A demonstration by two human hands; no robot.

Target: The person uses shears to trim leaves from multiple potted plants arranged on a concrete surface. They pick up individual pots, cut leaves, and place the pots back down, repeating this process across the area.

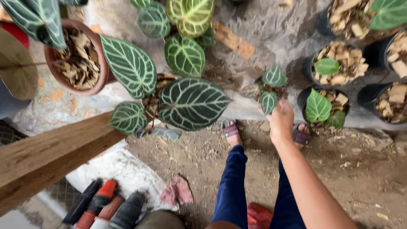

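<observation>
We look down at our right hand (281, 122), stretched forward and closed around the base of a small potted plant (271, 88) with two dark, white-veined leaves; the plant sits on a grey concrete ledge (254, 38). Our left hand is out of view. Just right of the hand stand black pots (306, 98) filled with wood chips, some with plain green leaves. To the left, a large plant (186, 97) with big veined leaves spreads over the ledge, beside a terracotta pot (98, 51) of dry leaves. Below, our sandalled feet (231, 130) stand on bare soil, near a pink glove (177, 191) and a wooden beam (51, 152).
</observation>
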